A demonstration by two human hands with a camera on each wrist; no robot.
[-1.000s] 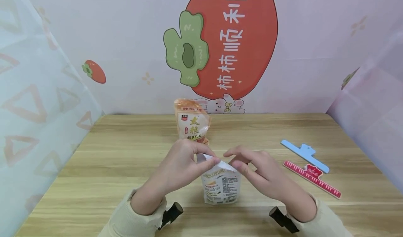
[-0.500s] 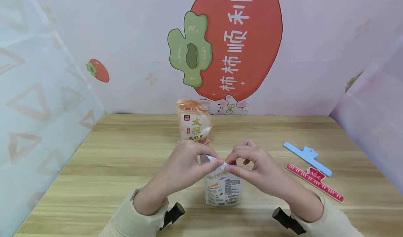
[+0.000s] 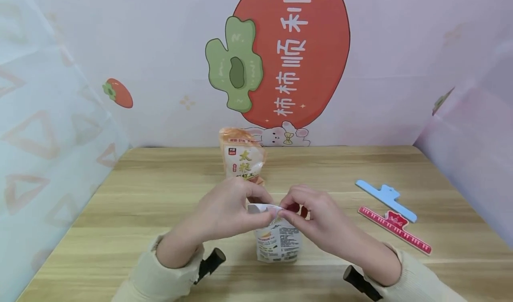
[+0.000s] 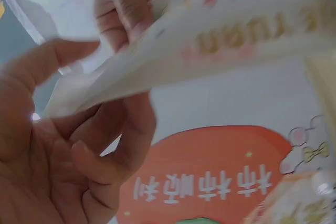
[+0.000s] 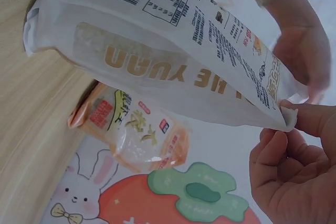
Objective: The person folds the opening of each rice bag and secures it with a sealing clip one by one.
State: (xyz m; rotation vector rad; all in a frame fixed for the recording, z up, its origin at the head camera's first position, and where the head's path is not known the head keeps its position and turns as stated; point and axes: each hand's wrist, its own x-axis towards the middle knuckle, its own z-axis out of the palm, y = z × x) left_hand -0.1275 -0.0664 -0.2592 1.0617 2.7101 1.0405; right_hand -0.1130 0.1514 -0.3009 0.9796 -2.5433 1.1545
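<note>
A white printed food bag (image 3: pixel 279 242) stands upright on the table, its pale lining showing at the top. My left hand (image 3: pixel 228 206) grips the top edge, thumb in front and fingers behind. In the left wrist view, the left thumb (image 4: pixel 71 51) is raised over the edge of the bag (image 4: pixel 173 64), with curled fingers beneath. My right hand (image 3: pixel 316 210) pinches the same edge, close beside the left thumb. The right wrist view shows the right hand (image 5: pixel 294 161) pinching a corner of the bag (image 5: pixel 173 35), with a window along its side.
An orange-and-white pouch (image 3: pixel 243 157) stands behind the hands, near the back wall. At right on the wooden table (image 3: pixel 132 213) lie a light blue bag clip (image 3: pixel 386 199) and a red one (image 3: pixel 394 228). Printed cloth walls (image 3: pixel 168 57) enclose the back and sides.
The right hand's fingers, spread at the bag's top right corner a second ago, have moved left and now pinch the edge beside the left thumb. The bag's mouth has changed shape.
</note>
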